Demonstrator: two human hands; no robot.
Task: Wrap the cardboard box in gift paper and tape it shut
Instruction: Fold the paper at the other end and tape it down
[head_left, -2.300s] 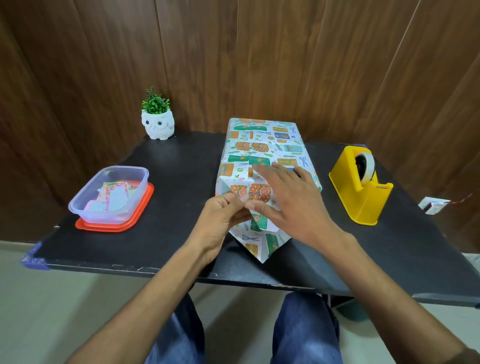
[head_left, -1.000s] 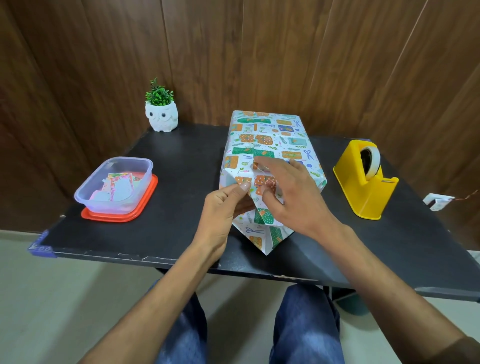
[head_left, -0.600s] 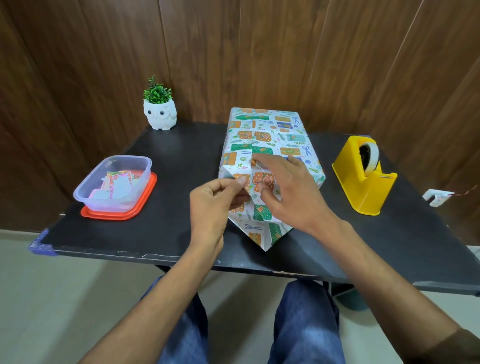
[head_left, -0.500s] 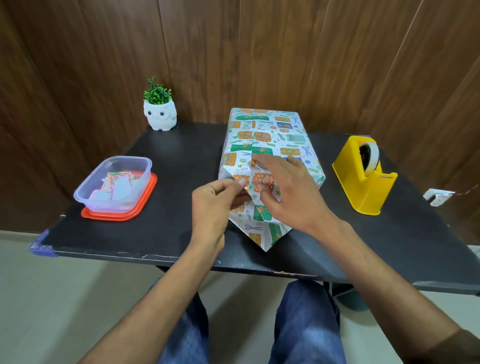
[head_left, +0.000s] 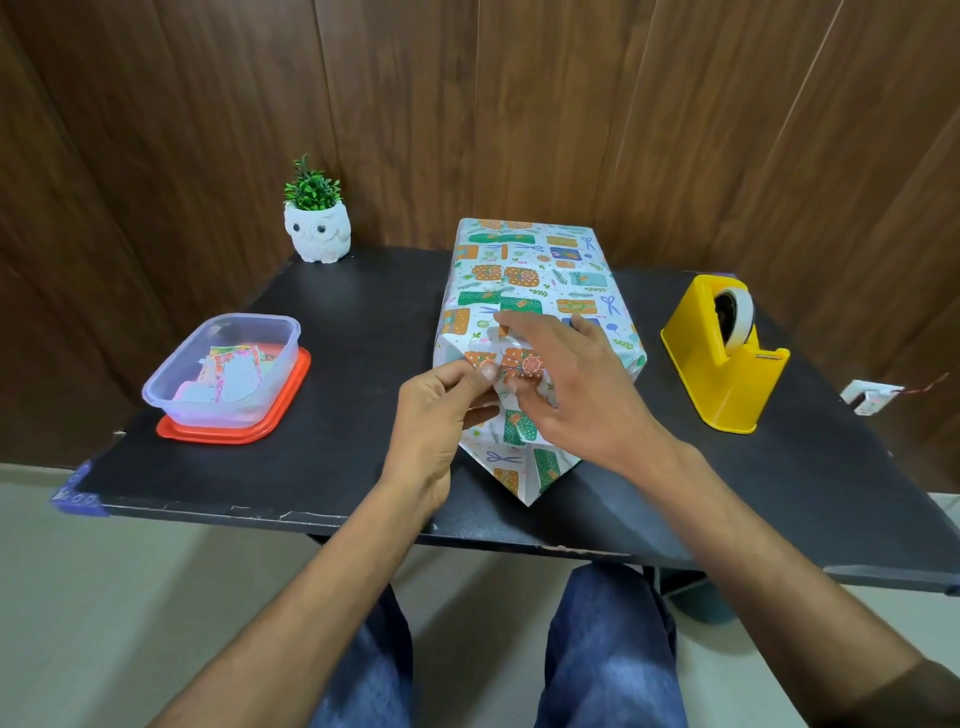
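Observation:
The box (head_left: 530, 270), covered in white gift paper with green and orange prints, lies lengthwise in the middle of the black table (head_left: 363, 332). At its near end the paper is folded down, and a pointed flap (head_left: 522, 467) lies flat on the table toward me. My left hand (head_left: 436, 415) pinches the paper at the near left corner between thumb and fingers. My right hand (head_left: 576, 389) rests on the near top edge, its fingers pressing the fold down against the end face. A yellow tape dispenser (head_left: 724, 358) with a roll of tape stands to the right.
A clear plastic tub (head_left: 223, 369) holding paper scraps sits on a red lid at the left. A white owl pot (head_left: 317, 234) with a green plant stands at the back left. Wood panelling closes off the back. My knees are under the table's near edge.
My left hand has shifted from pressing the near end to pinching the paper at the left corner. My right hand's fingers curled down a little over the fold. The box stayed put.

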